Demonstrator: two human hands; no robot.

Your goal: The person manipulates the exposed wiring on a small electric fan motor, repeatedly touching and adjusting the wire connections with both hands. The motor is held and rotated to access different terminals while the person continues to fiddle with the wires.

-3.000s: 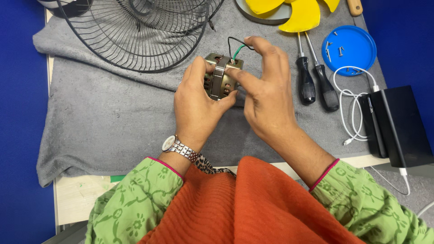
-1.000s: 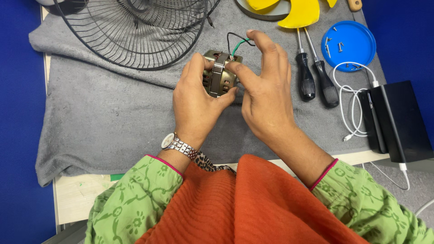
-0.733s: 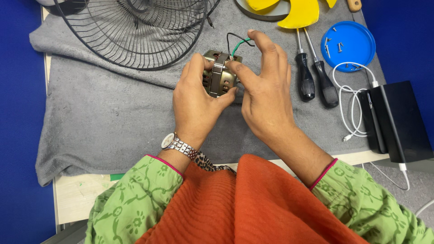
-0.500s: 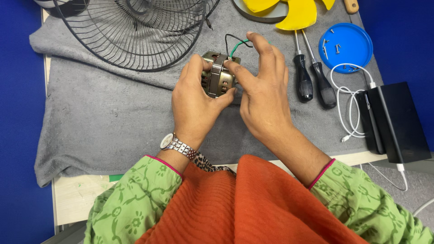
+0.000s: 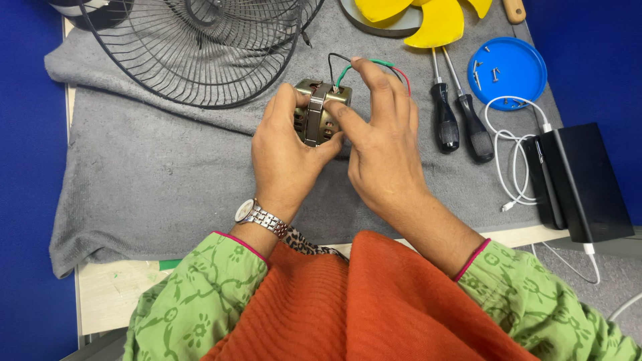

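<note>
Together, left hand [image 5: 284, 150] and right hand [image 5: 381, 144] each close their grip on the small fan motor [image 5: 319, 112], above the grey towel [image 5: 154, 174], near the wire fan guard [image 5: 200, 47].

A small repair workbench; the surface [image 5: 114, 294] carries a grey cloth [image 5: 167, 180]. Screwdrivers [image 5: 458, 117], a fan guard [image 5: 200, 47], loose screws [image 5: 491, 70].

Illumination is bright, even and overhead; shadows are soft, focus is sharp, with no glare or blur.
</note>
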